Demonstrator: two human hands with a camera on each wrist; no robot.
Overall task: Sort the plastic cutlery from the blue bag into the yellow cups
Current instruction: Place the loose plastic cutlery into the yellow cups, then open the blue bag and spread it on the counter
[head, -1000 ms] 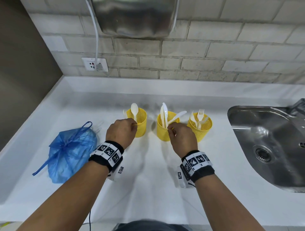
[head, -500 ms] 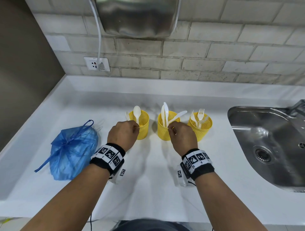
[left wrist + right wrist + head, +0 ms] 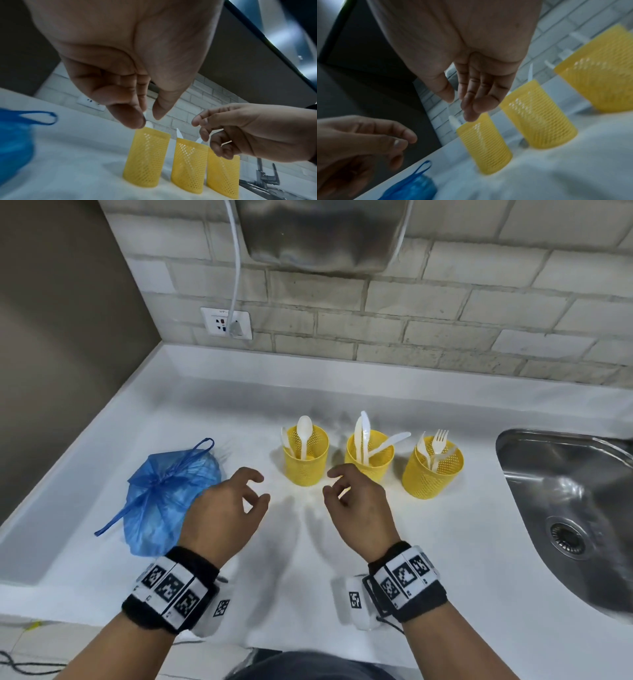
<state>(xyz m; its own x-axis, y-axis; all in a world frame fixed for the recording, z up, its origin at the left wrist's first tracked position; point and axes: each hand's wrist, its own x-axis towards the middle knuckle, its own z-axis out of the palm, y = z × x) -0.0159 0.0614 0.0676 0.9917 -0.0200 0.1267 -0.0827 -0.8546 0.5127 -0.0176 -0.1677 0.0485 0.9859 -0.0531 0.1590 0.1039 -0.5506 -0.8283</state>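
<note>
Three yellow mesh cups stand in a row on the white counter: the left cup (image 3: 306, 455) holds white spoons (image 3: 303, 430), the middle cup (image 3: 369, 454) holds white knives (image 3: 363, 433), the right cup (image 3: 433, 471) holds white forks (image 3: 439, 440). The tied blue bag (image 3: 164, 494) lies to the left. My left hand (image 3: 236, 501) hovers in front of the left cup, fingers loosely curled, holding nothing. Just before the middle cup my right hand (image 3: 356, 501) hangs the same way, empty. The wrist views show both hands (image 3: 145, 119) (image 3: 467, 106) relaxed above the cups (image 3: 145, 157) (image 3: 484, 143).
A steel sink (image 3: 575, 508) is sunk into the counter at the right. The brick wall behind carries a socket (image 3: 226, 322) with a white cable, and a steel appliance (image 3: 322, 231) hangs above. A dark wall borders the counter's left end.
Both hands have let go at the cups and drawn back toward me, fingers relaxing. The head view has shifted so the cups sit further right.
</note>
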